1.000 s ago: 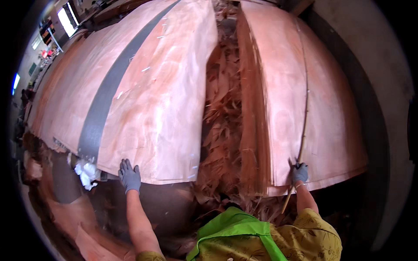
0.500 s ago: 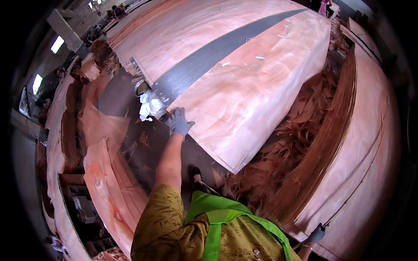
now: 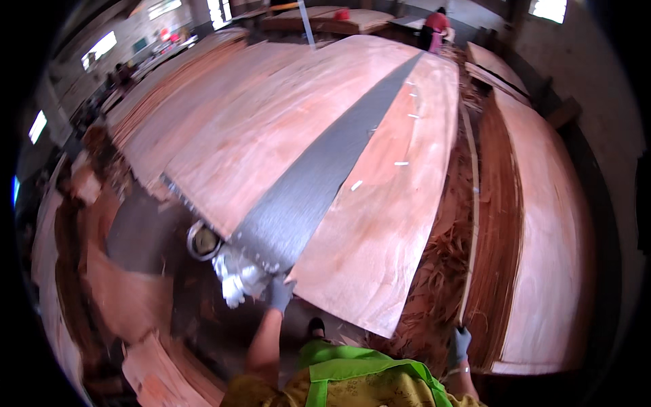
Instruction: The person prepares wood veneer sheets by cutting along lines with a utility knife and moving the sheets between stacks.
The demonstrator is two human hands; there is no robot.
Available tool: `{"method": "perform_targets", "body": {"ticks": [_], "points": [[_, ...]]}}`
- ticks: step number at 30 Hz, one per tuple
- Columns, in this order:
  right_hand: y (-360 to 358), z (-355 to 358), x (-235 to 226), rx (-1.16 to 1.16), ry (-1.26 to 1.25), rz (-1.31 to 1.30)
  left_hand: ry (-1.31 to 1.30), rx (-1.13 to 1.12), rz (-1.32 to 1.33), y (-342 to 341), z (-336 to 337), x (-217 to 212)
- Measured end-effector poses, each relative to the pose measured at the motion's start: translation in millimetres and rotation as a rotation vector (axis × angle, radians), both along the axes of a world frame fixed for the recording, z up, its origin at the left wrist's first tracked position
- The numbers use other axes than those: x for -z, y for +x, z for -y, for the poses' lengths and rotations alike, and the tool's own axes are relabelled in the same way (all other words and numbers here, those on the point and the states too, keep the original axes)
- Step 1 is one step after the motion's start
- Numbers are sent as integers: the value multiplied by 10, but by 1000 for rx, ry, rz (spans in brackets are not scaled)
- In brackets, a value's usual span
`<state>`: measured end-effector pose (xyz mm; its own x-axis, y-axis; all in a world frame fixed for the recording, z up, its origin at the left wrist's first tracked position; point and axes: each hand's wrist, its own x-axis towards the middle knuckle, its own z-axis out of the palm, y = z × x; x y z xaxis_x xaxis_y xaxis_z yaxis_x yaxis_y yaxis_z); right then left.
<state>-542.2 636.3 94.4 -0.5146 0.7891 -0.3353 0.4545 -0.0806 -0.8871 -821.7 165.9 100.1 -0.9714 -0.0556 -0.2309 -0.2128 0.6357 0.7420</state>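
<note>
My left hand (image 3: 279,294), in a grey glove, is at the near edge of a large pale-pink wood veneer sheet (image 3: 366,271), beside a dark grey strip of surface (image 3: 305,190). Motion blur hides whether its fingers grip the edge. Just left of it hangs a crumpled white bundle (image 3: 237,275), and past that a round roll-like thing (image 3: 203,241). Low on the right, my gloved right hand (image 3: 460,344) is closed around the near end of a long thin stick (image 3: 476,203), which points away from me. Small white tape pieces (image 3: 401,163) lie on the veneer.
To the right stands a tall veneer stack (image 3: 549,271), with torn veneer scraps (image 3: 427,292) heaped between it and the table. Loose sheets (image 3: 129,298) lie at the left. A person in a red top (image 3: 437,26) is at the far end.
The view has tilted up, showing more of the room. My right hand has swung the stick from over the right stack to the gap beside the table. My left hand stays near the sheet's edge.
</note>
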Motion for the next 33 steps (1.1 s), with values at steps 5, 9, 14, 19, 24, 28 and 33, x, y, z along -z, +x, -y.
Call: {"method": "perform_targets", "body": {"ticks": [5,9,14,19,24,28,33], "points": [[-1357,721,-324,-110,-217,-85,541,-243,190,-67,342,190],[-2014,1031,-466,-148,-446,-219,597,-266,210,-213,451,138],[-1941,1614,-392,-201,-539,-153,621,-243,132,-398,596,-239],[-967,2339,-425,-261,-654,-173,264,186,-347,-525,730,-983],[-427,2380,20,-511,-307,-83,400,488,-384,-101,-848,-2256],[2,2745,492,-804,-23,96,246,934,-205,468,-2053,-2444],[-182,2992,588,-959,-201,-23,-306,1527,-415,1106,-3203,-1156]]}}
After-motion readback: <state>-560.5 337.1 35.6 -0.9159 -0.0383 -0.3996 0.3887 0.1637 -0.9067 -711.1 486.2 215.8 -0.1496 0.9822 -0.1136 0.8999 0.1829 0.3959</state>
